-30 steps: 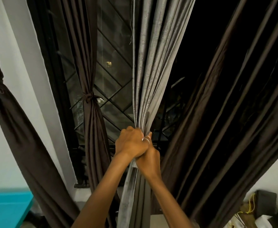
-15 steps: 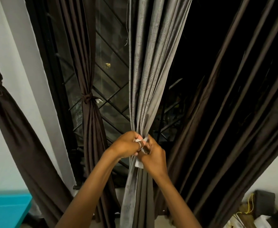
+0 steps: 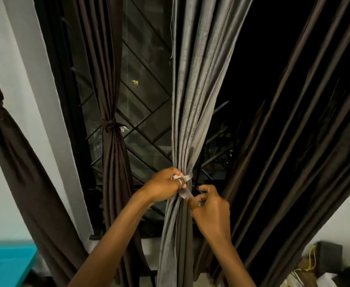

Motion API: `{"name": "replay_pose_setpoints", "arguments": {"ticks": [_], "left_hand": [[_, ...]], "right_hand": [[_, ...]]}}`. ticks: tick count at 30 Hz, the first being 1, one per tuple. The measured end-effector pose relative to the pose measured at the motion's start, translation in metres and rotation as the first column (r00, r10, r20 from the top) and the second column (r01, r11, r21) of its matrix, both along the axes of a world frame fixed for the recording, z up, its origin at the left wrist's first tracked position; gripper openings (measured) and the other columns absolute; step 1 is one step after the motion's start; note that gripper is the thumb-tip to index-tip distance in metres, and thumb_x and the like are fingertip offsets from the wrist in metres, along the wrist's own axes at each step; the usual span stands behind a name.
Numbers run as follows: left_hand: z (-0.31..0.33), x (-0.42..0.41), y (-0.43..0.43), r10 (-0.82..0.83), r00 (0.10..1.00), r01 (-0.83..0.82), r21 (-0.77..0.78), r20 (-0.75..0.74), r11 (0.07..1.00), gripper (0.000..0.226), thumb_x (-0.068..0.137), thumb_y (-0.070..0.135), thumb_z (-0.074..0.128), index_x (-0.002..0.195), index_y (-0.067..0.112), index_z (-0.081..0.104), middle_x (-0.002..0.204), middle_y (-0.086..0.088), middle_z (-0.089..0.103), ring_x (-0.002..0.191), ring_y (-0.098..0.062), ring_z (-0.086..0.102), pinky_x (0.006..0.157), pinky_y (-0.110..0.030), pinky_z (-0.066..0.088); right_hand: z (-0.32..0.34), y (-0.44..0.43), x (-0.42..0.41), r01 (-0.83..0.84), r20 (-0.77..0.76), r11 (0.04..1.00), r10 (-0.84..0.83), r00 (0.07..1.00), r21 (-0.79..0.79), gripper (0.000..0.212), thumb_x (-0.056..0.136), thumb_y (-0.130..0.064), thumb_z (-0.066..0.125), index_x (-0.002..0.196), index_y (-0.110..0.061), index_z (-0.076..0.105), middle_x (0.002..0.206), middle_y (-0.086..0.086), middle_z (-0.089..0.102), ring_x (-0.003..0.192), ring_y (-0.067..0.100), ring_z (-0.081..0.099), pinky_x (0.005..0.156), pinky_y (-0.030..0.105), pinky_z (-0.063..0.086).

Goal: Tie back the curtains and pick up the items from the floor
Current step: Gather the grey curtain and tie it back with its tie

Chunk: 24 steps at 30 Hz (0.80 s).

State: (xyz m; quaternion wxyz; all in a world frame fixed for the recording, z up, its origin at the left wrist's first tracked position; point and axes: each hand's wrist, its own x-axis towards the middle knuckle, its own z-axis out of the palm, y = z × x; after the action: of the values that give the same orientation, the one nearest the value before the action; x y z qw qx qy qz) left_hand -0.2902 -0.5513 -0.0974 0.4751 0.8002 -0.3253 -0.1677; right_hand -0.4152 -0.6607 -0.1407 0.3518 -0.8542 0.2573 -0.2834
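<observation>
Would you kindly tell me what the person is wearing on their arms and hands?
Both forearms are bare, with no sleeves, watch or bracelets in view. The left hand wears a plain silver-coloured ring on one finger. The right hand shows no rings or gloves.

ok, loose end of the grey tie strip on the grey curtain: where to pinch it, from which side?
Pinch the free tail of the tie strip just below the left hand, coming from the right, where the right hand already is. The tail sticks out flat, down and right of the bunched grey curtain, so thumb and forefinger can close across its faces.
</observation>
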Motion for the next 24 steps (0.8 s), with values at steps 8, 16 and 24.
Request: {"name": "replay_pose_setpoints", "arguments": {"ticks": [8, 16, 24], "left_hand": [[-0.012, -0.002, 0.008, -0.029, 0.998, 0.037, -0.133, 0.061, 0.99, 0.013, 0.091, 0.031, 0.07, 0.099, 0.022, 0.065, 0.089, 0.005, 0.076, 0.078, -0.013, 0.069, 0.071, -0.042, 0.054], [-0.023, -0.005, 0.02, -0.082, 0.995, 0.093, -0.2, 0.063, 0.975, 0.024, 0.088, 0.057, 0.057, 0.095, 0.034, 0.059, 0.074, 0.002, 0.056, 0.067, -0.015, 0.049, 0.065, -0.039, 0.042], [-0.021, -0.006, 0.028, -0.081, 0.996, 0.089, -0.205, 0.049, 0.975, 0.009, 0.103, 0.034, 0.05, 0.095, 0.033, 0.055, 0.079, 0.001, 0.057, 0.07, -0.014, 0.051, 0.065, -0.037, 0.047]], "right_hand": [[0.016, -0.006, -0.007, -0.166, 0.099, 0.783, 0.133, 0.986, 0.6, 0.023, 0.086, -0.022, 0.079, 0.094, -0.012, 0.061, 0.069, 0.003, 0.069, 0.059, 0.013, 0.066, 0.061, 0.03, 0.059], [0.054, -0.015, 0.003, -0.503, 0.487, 0.512, 0.178, 0.855, 0.696, 0.009, 0.095, -0.011, 0.066, 0.103, -0.013, 0.072, 0.099, 0.006, 0.077, 0.09, 0.015, 0.073, 0.081, 0.029, 0.056], [0.018, -0.013, 0.015, -0.404, 0.146, 0.872, 0.454, 0.879, -0.277, 0.063, 0.098, -0.011, 0.059, 0.155, -0.027, 0.035, 0.131, -0.017, 0.055, 0.126, -0.002, 0.047, 0.102, 0.014, 0.041]]}}
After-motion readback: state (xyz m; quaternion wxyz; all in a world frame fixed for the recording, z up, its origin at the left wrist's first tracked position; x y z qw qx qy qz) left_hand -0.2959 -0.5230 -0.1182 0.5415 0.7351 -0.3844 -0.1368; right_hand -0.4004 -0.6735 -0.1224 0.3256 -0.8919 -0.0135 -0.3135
